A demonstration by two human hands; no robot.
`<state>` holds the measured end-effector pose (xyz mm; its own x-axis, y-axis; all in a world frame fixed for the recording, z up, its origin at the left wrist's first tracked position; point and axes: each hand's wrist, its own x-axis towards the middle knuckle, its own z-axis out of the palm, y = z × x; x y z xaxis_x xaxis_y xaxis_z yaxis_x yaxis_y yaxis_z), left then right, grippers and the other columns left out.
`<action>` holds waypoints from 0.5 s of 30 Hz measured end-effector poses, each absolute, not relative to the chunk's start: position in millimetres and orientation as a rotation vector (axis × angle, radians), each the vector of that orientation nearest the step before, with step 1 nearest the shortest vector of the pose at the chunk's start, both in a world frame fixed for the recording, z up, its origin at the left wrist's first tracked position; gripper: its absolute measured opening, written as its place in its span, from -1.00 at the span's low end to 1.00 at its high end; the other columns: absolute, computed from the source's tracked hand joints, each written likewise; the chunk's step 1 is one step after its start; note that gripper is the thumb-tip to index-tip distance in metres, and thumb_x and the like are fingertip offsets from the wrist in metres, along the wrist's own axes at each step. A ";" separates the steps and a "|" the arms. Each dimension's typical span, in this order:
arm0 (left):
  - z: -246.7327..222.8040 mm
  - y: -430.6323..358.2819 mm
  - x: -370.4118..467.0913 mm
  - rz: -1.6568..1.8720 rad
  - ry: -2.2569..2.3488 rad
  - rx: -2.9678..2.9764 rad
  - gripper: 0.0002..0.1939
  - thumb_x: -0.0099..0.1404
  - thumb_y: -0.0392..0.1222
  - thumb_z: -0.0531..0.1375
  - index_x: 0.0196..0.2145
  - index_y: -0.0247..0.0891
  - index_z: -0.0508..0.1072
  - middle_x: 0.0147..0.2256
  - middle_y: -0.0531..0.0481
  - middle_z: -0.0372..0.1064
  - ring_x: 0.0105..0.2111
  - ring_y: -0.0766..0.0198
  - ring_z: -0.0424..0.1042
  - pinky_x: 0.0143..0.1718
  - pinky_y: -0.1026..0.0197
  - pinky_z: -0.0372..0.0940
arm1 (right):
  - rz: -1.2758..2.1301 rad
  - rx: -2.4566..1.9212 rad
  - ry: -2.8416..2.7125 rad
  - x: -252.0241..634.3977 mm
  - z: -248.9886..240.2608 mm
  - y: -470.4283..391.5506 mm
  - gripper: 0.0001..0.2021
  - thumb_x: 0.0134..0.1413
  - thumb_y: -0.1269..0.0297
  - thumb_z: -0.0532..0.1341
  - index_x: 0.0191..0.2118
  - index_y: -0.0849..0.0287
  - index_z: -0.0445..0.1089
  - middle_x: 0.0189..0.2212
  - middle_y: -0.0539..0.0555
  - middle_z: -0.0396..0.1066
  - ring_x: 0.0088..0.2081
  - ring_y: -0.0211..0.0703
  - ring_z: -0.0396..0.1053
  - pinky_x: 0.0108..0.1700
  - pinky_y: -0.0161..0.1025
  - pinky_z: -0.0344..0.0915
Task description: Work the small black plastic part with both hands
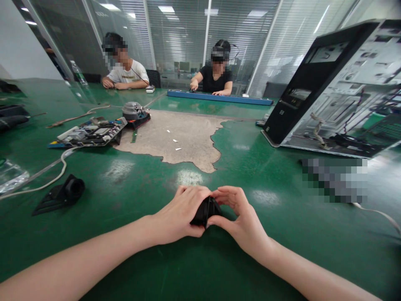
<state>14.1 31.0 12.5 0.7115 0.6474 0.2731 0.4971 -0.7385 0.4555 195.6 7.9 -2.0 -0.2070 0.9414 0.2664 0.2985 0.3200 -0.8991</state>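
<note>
Between my two hands is a small black plastic part point(205, 212), its exact kind unclear because fingers cover much of it. My left hand point(184, 209) wraps over its left side, the thumb below and the fingers on top. From the right, my right hand point(239, 213) grips its edge between curved fingertips and thumb. Both hands are close to the green tabletop point(134, 259) near its front. Off to the left lies another black plastic piece point(70, 190) with a round, tube-like opening and a flat slatted end.
A computer case point(291, 100) with exposed insides stands at right. Farther left are a circuit board point(94, 133), a cooling fan point(134, 110), a green memory stick point(134, 136) and a white cable point(64, 161). Two people point(130, 73) sit across the table behind a long blue bar point(219, 97).
</note>
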 end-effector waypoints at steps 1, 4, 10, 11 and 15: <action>11.6 30.1 14.3 0.615 0.895 2.565 -0.37 0.01 -0.29 0.17 0.01 -0.16 -0.02 -0.04 -0.09 0.16 -0.07 0.11 0.18 -0.08 0.05 0.01 | 0.939 -1.130 -1.689 195.1 -0.3 7.4 -0.52 -0.26 0.31 0.35 -0.18 0.09 0.14 -0.21 0.06 0.35 -0.19 -0.12 0.37 -0.07 -0.04 0.32; 9.5 28.6 14.7 0.618 0.952 2.519 -0.40 0.03 -0.28 0.16 0.00 -0.17 -0.01 -0.06 -0.08 0.18 -0.08 0.12 0.20 -0.10 0.06 0.03 | 1.063 -1.108 -1.673 192.3 6.2 4.4 -0.74 -0.15 0.31 0.27 -0.29 0.13 0.22 -0.16 0.07 0.33 -0.11 -0.11 0.34 -0.03 -0.09 0.30; 3.9 31.7 14.6 0.664 0.999 2.501 -0.37 -0.01 -0.27 0.19 -0.01 -0.16 -0.01 -0.10 -0.06 0.21 -0.11 0.11 0.22 -0.11 0.05 0.04 | 1.313 -1.026 -1.515 192.6 7.5 6.0 -0.72 0.01 0.41 0.10 -0.11 0.05 0.20 -0.08 0.06 0.32 0.00 -0.18 0.27 0.10 -0.09 0.17; 3.3 32.1 14.6 0.663 1.001 2.500 -0.37 -0.01 -0.27 0.19 -0.01 -0.16 -0.01 -0.10 -0.06 0.21 -0.11 0.11 0.22 -0.11 0.04 0.04 | 1.345 -1.019 -1.490 193.4 6.4 7.9 -0.72 0.00 0.41 0.12 -0.12 0.05 0.20 -0.08 0.05 0.33 0.01 -0.18 0.27 0.11 -0.09 0.16; 3.1 32.8 14.3 0.669 1.010 2.482 -0.39 -0.01 -0.28 0.18 -0.02 -0.17 0.00 -0.11 -0.06 0.21 -0.12 0.12 0.22 -0.12 0.05 0.05 | 1.440 -0.994 -1.425 195.2 6.6 12.7 -0.75 -0.01 0.39 0.15 -0.15 0.06 0.25 -0.09 0.04 0.34 0.00 -0.17 0.27 0.12 -0.07 0.12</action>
<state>14.3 32.8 3.1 0.6291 0.7234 0.2844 0.5438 -0.6711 0.5039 195.2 12.7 6.6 -0.3161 0.9483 0.0297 -0.0393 0.0182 -0.9991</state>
